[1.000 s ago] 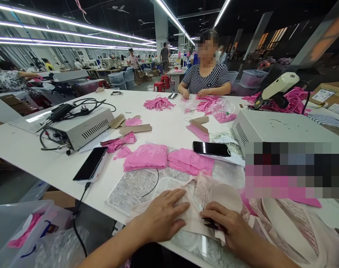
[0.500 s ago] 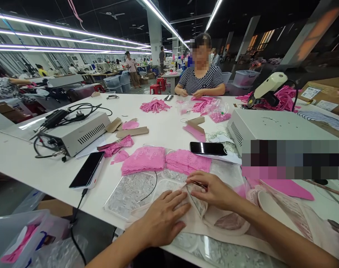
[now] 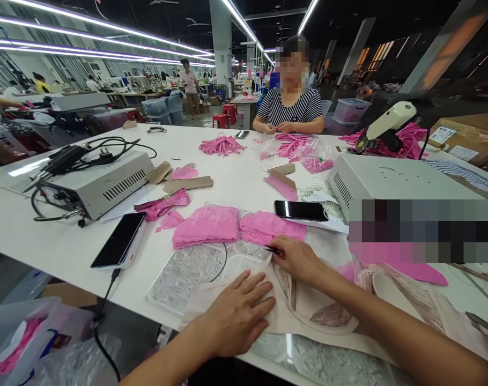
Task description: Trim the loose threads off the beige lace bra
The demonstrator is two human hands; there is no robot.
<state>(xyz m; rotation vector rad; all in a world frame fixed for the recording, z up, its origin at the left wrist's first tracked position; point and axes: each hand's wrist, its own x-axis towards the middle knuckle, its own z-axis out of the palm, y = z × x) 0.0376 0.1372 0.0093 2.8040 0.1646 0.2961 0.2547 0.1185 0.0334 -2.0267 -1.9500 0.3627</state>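
A pale beige bra lies spread over a clear, patterned plate at the near table edge. My left hand rests flat on its left part, fingers spread. My right hand is closed around small dark tweezers or snips, whose tips point left above the upper edge of the fabric. Just beyond the hands are two folded stacks of pink lace, a left one and a right one.
A black phone lies behind the right stack, another phone at the left. Grey metal boxes stand left and right. Across the table sits a person in a striped shirt near pink straps.
My right hand has moved slightly up and left, and the dark tool's tips now stand clear of the fabric's upper edge. My left hand stays flat. The view has shifted slightly.
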